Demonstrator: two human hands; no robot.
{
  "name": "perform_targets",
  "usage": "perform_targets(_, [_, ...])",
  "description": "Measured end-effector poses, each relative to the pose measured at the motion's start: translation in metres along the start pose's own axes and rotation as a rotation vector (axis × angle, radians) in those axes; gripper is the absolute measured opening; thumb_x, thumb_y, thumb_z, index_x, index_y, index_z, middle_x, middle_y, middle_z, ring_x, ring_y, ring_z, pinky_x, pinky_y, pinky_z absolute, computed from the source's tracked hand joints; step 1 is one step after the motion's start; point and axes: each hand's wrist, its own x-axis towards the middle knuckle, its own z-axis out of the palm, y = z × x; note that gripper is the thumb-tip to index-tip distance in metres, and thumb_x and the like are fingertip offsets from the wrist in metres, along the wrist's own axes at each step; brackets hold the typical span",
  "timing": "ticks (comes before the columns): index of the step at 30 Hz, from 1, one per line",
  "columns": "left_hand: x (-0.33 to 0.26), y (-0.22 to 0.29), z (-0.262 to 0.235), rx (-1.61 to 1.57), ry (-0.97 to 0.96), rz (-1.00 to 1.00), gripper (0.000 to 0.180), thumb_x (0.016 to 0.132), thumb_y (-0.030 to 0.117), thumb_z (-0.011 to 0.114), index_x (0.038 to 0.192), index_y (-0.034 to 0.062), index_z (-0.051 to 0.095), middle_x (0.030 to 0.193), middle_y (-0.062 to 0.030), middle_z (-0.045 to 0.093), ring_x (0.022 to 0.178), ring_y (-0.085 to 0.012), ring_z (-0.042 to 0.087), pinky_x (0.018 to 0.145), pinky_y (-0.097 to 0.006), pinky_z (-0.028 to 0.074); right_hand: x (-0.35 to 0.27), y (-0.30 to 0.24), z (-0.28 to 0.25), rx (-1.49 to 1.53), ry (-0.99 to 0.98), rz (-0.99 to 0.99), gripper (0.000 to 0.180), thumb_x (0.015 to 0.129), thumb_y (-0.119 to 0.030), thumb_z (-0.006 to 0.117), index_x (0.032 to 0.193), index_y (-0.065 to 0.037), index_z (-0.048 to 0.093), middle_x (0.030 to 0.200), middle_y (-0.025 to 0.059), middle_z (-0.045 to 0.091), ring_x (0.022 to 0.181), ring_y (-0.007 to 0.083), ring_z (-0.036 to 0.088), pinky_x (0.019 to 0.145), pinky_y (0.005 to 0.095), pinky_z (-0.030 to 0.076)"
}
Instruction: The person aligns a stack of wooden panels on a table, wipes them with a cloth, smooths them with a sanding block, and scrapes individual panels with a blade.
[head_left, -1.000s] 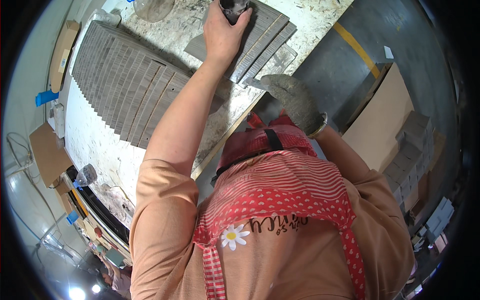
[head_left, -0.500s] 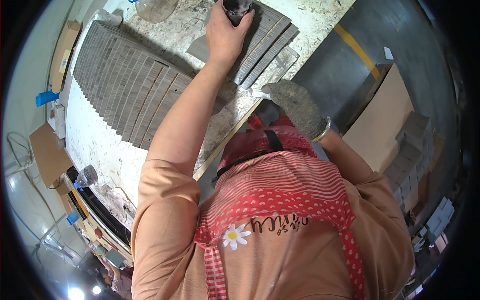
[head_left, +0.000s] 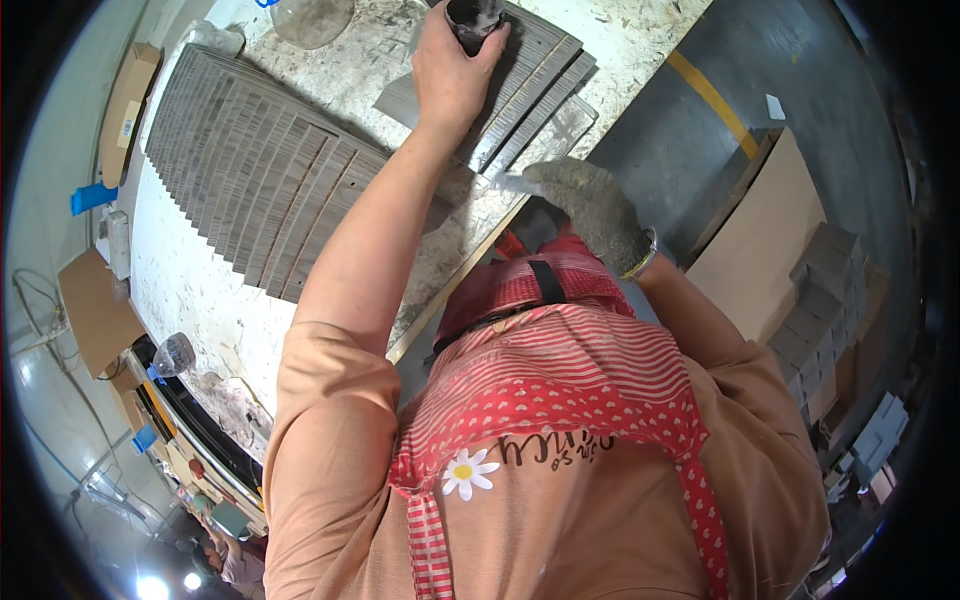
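My bare left hand (head_left: 453, 75) is wrapped round a dark, cup-shaped container (head_left: 475, 20), cut off by the picture's upper edge. Under it lies a stack of grey-brown, wood-grained strips (head_left: 525, 85). In a grey glove, my right hand (head_left: 595, 205) is at the table's near edge with fingers closed. From its fingertips a thin, pale, flat piece (head_left: 512, 184), smeared by motion, reaches the near corner of that stack. I cannot make out its kind. A larger fanned stack of similar strips (head_left: 250, 165) lies to the left of my left forearm.
The white worktable (head_left: 180, 285) is stained. A clear plastic container (head_left: 310, 18) stands at its far side, another clear container (head_left: 175, 352) at the left. Cardboard (head_left: 765, 220) and stacked grey boxes (head_left: 825, 295) stand on the right. Another person (head_left: 235, 560) is at lower left.
My right hand has shifted very slightly, and the pale piece at its fingertips is now blurred. The left hand keeps its place on the dark container.
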Motion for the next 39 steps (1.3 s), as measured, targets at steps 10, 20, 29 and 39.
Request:
perform_targets(10, [0.002, 0.0, 0.002, 0.031, -0.002, -0.002, 0.045, 0.08, 0.019, 0.071, 0.117, -0.0001, 0.053, 0.103, -0.0214, 0.062, 0.096, -0.0347, 0.061, 0.086, -0.04, 0.047, 0.0, 0.01, 0.009, -0.101, -0.06, 0.019, 0.027, 0.081, -0.003, 0.064, 0.108, -0.002, 0.064, 0.104, 0.0129, 0.066, 0.095, 0.0268, 0.063, 0.086, 0.0346, 0.051])
perform_targets(20, [0.0, -0.002, 0.002, 0.025, 0.017, 0.019, 0.046, 0.08, 0.019, 0.071, 0.117, -0.0015, 0.053, 0.103, -0.0215, 0.062, 0.097, -0.0337, 0.061, 0.086, -0.039, 0.047, 0.007, 0.008, 0.004, -0.068, 0.018, -0.189, 0.032, 0.085, -0.001, 0.053, 0.117, 0.0, 0.059, 0.109, 0.0158, 0.064, 0.098, 0.0286, 0.063, 0.088, 0.0348, 0.05])
perform_targets(29, [0.001, -0.004, 0.002, 0.002, 0.009, 0.015, 0.045, 0.08, 0.019, 0.071, 0.117, -0.0009, 0.054, 0.104, -0.0217, 0.063, 0.097, -0.0333, 0.061, 0.085, -0.039, 0.047, 0.008, 0.006, 0.001, 0.127, 0.052, 0.078, 0.022, 0.093, -0.01, 0.05, 0.106, -0.001, 0.066, 0.105, 0.0156, 0.066, 0.094, 0.0259, 0.064, 0.084, 0.0336, 0.05])
perform_targets(39, [0.002, -0.005, 0.002, -0.061, 0.013, 0.01, 0.044, 0.08, 0.017, 0.071, 0.116, -0.0016, 0.054, 0.102, -0.0217, 0.063, 0.096, -0.0333, 0.061, 0.085, -0.039, 0.048, 0.01, 0.01, -0.001, 0.217, 0.115, -0.044, 0.022, 0.093, -0.013, 0.053, 0.105, -0.001, 0.067, 0.103, 0.0146, 0.067, 0.097, 0.0217, 0.063, 0.088, 0.0312, 0.048])
